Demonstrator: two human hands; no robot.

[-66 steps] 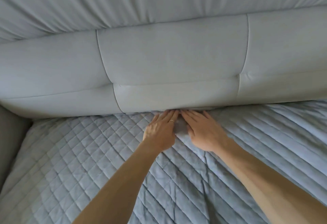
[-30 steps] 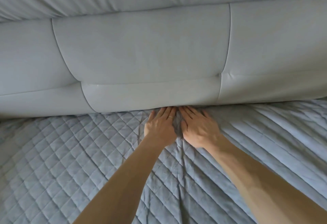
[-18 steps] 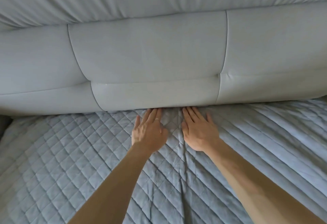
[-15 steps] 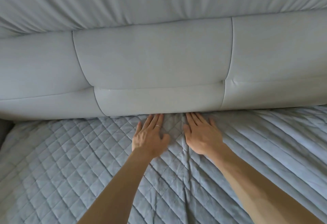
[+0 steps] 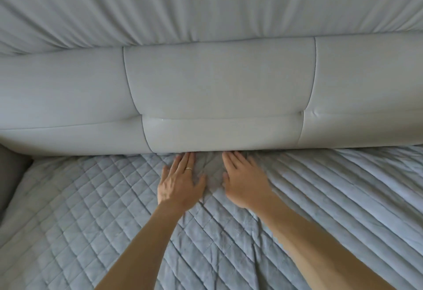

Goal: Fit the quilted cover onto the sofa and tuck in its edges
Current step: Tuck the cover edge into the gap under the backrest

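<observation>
The grey-blue quilted cover [image 5: 96, 216] lies spread over the sofa seat, its far edge running under the pale grey backrest cushion [image 5: 219, 97]. My left hand [image 5: 180, 184], a ring on one finger, lies flat on the cover with straight fingers whose tips reach the crease below the backrest. My right hand [image 5: 245, 182] presses flat beside it, fingers also straight and pointing into the same crease. A small wrinkled patch of cover [image 5: 211, 170] shows between the two hands.
The sofa's darker armrest [image 5: 11, 175] stands at the left edge. Above the backrest, smooth pleated grey fabric [image 5: 206, 3] fills the top of the view. The cover stretches on to the right with diagonal stitching [image 5: 354, 193].
My hands, which were close together with fingertips pushed into the crease, have slid apart and lie flatter on the cover. The view has shifted slightly, showing the armrest on the left again.
</observation>
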